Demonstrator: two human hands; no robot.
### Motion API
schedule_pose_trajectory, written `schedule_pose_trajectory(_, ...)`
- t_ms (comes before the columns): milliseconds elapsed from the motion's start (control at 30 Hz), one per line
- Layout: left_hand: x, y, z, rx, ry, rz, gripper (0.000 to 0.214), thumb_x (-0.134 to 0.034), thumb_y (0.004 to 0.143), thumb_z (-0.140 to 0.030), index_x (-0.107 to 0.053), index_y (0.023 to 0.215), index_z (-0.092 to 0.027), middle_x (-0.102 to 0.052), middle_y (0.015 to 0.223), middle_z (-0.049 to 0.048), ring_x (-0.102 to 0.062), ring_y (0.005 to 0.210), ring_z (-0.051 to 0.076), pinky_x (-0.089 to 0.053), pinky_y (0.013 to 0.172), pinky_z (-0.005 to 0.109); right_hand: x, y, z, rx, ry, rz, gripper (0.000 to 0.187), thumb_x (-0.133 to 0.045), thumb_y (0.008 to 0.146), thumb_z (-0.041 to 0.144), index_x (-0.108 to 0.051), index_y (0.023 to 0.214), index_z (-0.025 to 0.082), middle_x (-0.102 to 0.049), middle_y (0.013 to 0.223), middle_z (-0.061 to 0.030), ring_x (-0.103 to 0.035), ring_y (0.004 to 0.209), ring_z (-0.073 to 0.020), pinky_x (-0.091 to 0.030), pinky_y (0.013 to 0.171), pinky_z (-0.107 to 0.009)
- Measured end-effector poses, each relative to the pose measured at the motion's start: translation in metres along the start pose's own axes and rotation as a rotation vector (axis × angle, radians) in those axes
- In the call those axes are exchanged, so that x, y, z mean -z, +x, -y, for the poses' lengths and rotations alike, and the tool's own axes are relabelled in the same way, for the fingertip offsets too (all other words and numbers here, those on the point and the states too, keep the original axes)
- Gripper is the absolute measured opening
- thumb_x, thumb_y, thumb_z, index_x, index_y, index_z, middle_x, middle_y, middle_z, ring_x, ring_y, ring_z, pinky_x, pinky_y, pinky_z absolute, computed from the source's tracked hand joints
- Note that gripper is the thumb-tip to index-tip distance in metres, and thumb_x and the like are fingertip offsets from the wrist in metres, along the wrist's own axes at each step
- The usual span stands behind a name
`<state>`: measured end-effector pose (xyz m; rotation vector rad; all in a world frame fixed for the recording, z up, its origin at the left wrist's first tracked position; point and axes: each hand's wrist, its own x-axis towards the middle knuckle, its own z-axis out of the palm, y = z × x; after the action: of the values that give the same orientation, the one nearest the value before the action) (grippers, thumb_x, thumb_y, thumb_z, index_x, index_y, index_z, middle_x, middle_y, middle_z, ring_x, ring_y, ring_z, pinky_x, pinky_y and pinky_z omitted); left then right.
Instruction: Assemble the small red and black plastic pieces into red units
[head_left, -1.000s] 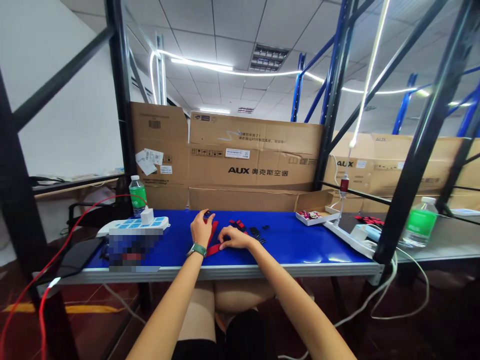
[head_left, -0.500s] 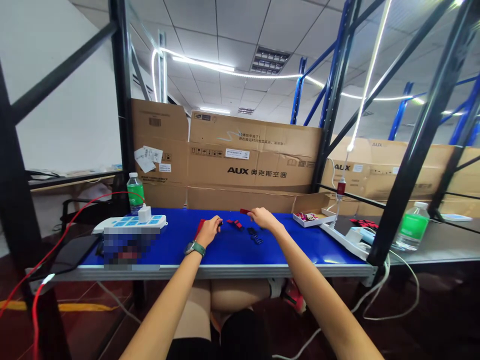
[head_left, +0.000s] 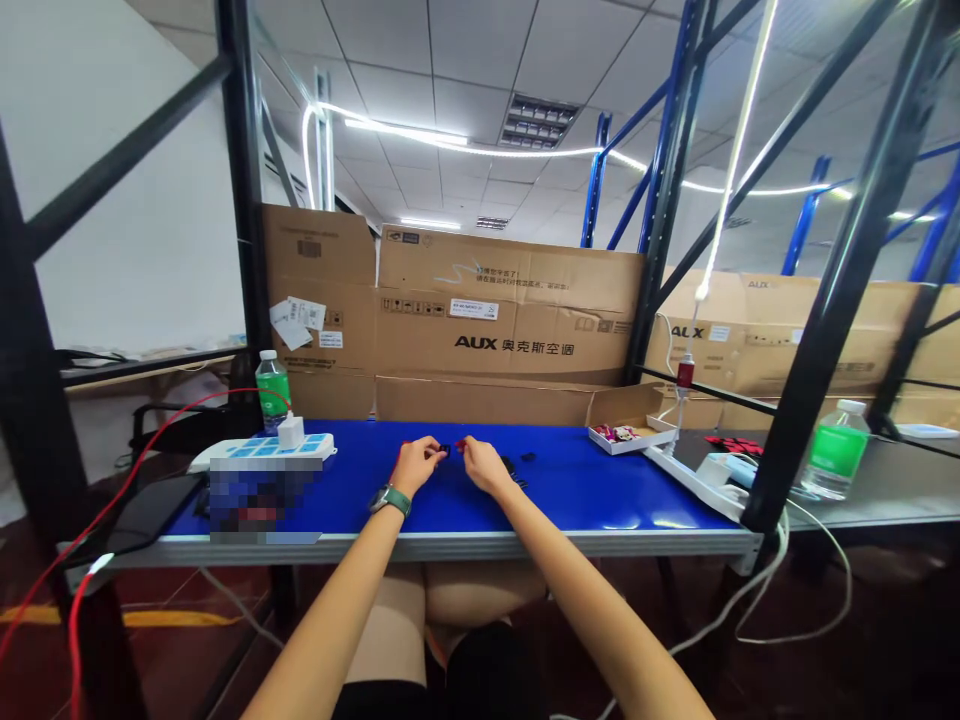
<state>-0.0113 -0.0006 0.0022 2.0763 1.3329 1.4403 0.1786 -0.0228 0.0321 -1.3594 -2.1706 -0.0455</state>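
Left hand [head_left: 414,466] is pinching a small black buckle [head_left: 444,449] just above the blue surface [head_left: 600,490]; right hand [head_left: 481,466] is clenching a red strap end [head_left: 461,441] beside it; both grips are partly hiding what they hold; a slackening pinch is risking a drop among the loose black pieces [head_left: 519,460].

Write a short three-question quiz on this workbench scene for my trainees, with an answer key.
1. True or false: the left hand wears a wristwatch.

2. What colour is the top of the workbench? A) red, B) blue, C) white.

3. Which brand name is printed in Latin letters on the cardboard box behind the workbench?

Key: 1. True. 2. B. 3. AUX.
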Motion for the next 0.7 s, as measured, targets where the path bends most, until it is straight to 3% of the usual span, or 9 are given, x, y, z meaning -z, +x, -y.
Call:
schedule_pose_trajectory(200,0.001,-0.002,-0.005,-0.011,-0.06,0.015,0.015,-0.071,0.08,-0.033,-0.066,0.079,-0.019,-0.073,0.068,0.0019,-0.071,0.063,0.017,-0.052,0.059,0.024,-0.009,-0.008,-0.001,0.043,0.054,0.014,0.025,-0.046,0.101,0.021,-0.058,0.122,0.018,-0.075,0.095,-0.0087,-0.07,0.09,-0.0183,-0.043,0.078,-0.023)
schedule_pose_trajectory(500,-0.001,-0.001,-0.002,-0.101,-0.098,0.021,0.021,-0.069,0.082,-0.041,-0.065,0.081,-0.02,-0.073,0.073,0.0023,-0.071,0.065,0.018,-0.055,0.063,0.026,-0.015,-0.006,-0.008,-0.015,0.063,-0.12,0.016,-0.054,0.095,0.029,-0.067,0.096,0.021,-0.074,0.085,-0.0065,-0.069,0.075,-0.0185,-0.041,0.068,-0.023)
schedule_pose_trajectory(600,0.0,-0.002,-0.006,-0.18,-0.02,0.085,0.02,-0.067,0.084,-0.04,-0.066,0.078,-0.02,-0.072,0.07,0.0011,-0.068,0.064,0.016,-0.052,0.063,0.025,-0.018,-0.005,-0.01,0.02,0.198,-0.07,0.013,-0.054,0.094,0.027,-0.065,0.09,0.021,-0.073,0.078,-0.005,-0.068,0.073,-0.0178,-0.042,0.068,-0.023)
schedule_pose_trajectory(700,0.001,-0.003,-0.009,-0.198,0.028,0.096,0.017,-0.064,0.086,-0.036,-0.067,0.079,-0.02,-0.071,0.069,0.0001,-0.065,0.064,0.015,-0.049,0.064,0.024,-0.02,-0.004,-0.011,0.042,0.431,-0.05,0.013,-0.053,0.095,0.027,-0.061,0.103,0.021,-0.07,0.074,-0.0011,-0.067,0.069,-0.0162,-0.045,0.068,-0.023)
